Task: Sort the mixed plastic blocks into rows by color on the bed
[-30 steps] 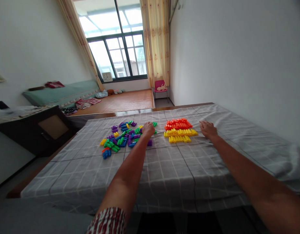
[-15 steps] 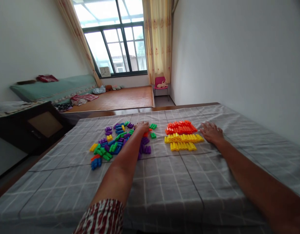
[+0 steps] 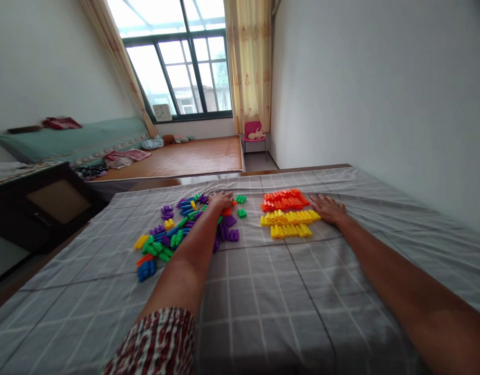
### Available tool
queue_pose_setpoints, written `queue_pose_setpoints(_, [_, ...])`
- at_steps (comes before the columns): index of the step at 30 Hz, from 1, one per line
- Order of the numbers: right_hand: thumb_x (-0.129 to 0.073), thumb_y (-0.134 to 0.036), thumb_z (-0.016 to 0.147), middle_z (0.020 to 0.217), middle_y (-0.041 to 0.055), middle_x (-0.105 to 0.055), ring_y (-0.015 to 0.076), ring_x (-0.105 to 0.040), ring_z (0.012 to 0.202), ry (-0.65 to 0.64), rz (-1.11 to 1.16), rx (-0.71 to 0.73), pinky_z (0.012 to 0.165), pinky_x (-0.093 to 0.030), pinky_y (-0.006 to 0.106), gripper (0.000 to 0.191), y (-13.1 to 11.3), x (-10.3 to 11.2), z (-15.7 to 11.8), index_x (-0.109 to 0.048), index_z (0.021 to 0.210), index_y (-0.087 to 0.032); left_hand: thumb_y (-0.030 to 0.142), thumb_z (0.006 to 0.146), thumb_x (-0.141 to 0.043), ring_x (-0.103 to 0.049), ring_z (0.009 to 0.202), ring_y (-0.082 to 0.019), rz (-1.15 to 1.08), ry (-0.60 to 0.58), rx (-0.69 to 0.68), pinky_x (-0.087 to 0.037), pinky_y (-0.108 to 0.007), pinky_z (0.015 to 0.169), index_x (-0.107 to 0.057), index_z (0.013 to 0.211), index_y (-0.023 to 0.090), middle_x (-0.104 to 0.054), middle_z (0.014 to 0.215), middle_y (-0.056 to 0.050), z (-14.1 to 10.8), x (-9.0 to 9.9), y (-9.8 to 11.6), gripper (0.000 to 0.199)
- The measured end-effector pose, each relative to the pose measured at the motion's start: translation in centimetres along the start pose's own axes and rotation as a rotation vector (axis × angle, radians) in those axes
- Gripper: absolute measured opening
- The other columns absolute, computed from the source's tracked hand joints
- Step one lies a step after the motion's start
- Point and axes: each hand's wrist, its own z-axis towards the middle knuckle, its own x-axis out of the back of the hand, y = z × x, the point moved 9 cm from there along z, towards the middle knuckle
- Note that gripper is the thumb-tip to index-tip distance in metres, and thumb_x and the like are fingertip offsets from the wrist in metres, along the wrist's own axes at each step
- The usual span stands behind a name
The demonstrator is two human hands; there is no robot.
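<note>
My left hand (image 3: 221, 199) lies with its fingers spread at the far side of a mixed pile of purple, blue and green pieces (image 3: 180, 234); an orange piece (image 3: 226, 212) shows just below it. Green pieces (image 3: 241, 199) are right of that hand. On the right, orange pieces (image 3: 285, 200) form rows, with two rows of yellow pieces (image 3: 290, 217) nearer me. My right hand (image 3: 328, 208) rests palm down, fingers apart, its fingertips close to the right ends of the orange and yellow rows. Neither hand visibly holds anything.
A grey checked cloth (image 3: 255, 291) covers the table. Beyond it are a low bed with a brown mat (image 3: 197, 154), a pink chair (image 3: 253, 130) and a window. A dark cabinet (image 3: 56, 200) stands at the left, and a white wall runs along the right.
My right hand has moved slightly left, closer to the orange and yellow rows. My left hand stays at the far side of the pile. The camera view has shifted a little.
</note>
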Motion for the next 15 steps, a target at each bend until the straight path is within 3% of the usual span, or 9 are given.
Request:
queue_pose_setpoints(6, [-0.014,-0.055,0.095,0.162,-0.0006,-0.021,0.0315,-0.023,0.145,-0.021,-0.011,0.006,0.112,-0.020,0.062,0.060,-0.8,0.0,1.9,-0.028,0.151,-0.039,0.063,0.091,-0.032,-0.032,0.140,-0.038,-0.004,-0.041,0.055,-0.026,-0.057,0.111,-0.032,0.149,0.040,-0.026,0.159,-0.002,1.8,0.0,-1.4,0.062])
queue_pose_setpoints(15, [-0.014,-0.055,0.095,0.162,-0.0005,-0.021,0.0303,-0.023,0.146,-0.020,-0.010,0.023,0.113,-0.019,0.062,0.060,-1.3,0.1,3.8,-0.027,0.152,-0.039,0.066,0.090,-0.027,-0.031,0.141,-0.040,-0.005,-0.033,0.071,-0.025,-0.060,0.110,-0.030,0.149,0.042,-0.023,0.160,-0.004,3.2,0.1,-2.2,0.064])
